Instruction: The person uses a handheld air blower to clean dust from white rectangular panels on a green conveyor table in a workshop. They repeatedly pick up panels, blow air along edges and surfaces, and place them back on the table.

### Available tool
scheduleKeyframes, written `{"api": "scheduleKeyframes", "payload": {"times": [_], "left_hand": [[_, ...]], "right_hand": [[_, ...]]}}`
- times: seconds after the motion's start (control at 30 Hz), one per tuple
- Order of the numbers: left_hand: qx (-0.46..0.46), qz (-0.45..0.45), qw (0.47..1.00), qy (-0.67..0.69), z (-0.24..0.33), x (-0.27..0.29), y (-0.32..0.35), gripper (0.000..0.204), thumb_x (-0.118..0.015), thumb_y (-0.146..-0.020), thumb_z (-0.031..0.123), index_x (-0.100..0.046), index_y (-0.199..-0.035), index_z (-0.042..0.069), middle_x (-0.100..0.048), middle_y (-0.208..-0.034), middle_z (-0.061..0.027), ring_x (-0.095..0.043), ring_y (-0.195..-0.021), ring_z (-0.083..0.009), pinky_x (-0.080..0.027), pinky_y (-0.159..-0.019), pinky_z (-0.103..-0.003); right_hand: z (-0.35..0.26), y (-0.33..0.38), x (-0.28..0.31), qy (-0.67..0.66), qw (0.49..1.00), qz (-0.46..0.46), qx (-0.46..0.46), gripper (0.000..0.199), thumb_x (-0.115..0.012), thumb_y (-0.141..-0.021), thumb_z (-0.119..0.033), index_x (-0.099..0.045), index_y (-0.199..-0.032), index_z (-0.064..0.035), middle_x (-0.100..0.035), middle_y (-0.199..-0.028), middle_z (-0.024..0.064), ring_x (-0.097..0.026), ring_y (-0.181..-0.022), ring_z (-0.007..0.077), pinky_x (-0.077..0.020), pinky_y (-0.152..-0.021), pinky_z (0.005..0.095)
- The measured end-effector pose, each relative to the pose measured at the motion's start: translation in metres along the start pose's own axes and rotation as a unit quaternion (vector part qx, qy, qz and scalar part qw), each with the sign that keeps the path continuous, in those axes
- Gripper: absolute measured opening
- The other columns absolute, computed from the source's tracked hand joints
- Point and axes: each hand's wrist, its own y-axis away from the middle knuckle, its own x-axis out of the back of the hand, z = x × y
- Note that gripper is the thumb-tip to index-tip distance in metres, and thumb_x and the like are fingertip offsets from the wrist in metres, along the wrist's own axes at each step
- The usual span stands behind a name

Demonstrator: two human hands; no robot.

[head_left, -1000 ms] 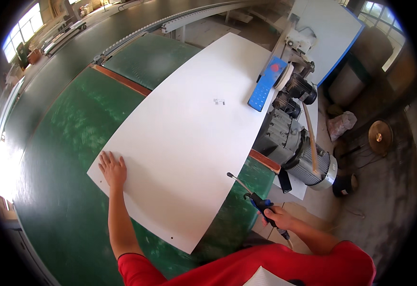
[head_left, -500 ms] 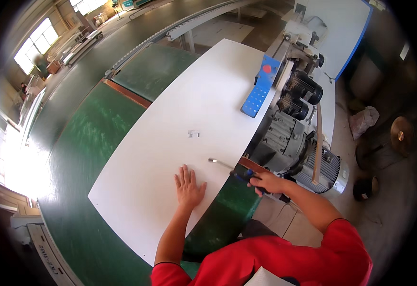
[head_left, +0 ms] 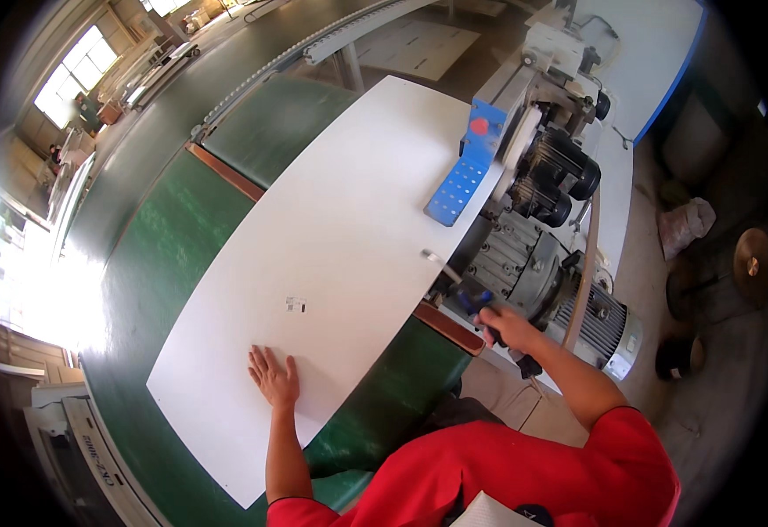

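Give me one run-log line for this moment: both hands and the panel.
left hand: flat on white panel | right hand: gripping blow gun | white panel: on green table | blue perforated guard: over panel's edge

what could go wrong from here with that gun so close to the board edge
The gun's tip shows over the white board; if it dips, it might scratch the face. 
The right grip appears close to the machine, so a knock seems possible. 
The left grip only lies flat on the board, so it might not stop a sudden slide.
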Motion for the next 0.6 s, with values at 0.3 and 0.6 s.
{"api": "scheduleKeyframes", "payload": {"times": [0.3,0.6], "left_hand": [[0.052,0.016,0.998,-0.023,-0.009,-0.022,-0.163,0.071,-0.041,-0.097,0.050,-0.035,-0.145,-0.002,-0.021,-0.157,-0.0199,-0.014,-0.148,-0.0326,-0.009,-0.118,-0.052],[-0.011,0.025,0.999,-0.026,0.054,-0.043,-0.311,0.074,-0.040,-0.096,0.055,-0.037,-0.146,0.001,-0.022,-0.158,-0.0162,-0.015,-0.148,-0.0287,-0.011,-0.118,-0.051]], "right_hand": [[-0.039,0.003,-0.005,0.026,0.997,-0.050,-0.050,0.048,-0.045,-0.101,-0.046,-0.055,-0.103,0.0006,-0.056,-0.063,0.0057,-0.057,-0.059,0.0156,-0.0450,-0.064,0.0290],[-0.063,-0.004,0.007,-0.056,0.983,0.142,-0.097,0.054,-0.048,-0.097,-0.053,-0.053,-0.105,0.0002,-0.056,-0.064,0.0073,-0.057,-0.058,0.0184,-0.0464,-0.060,0.0301]]}}
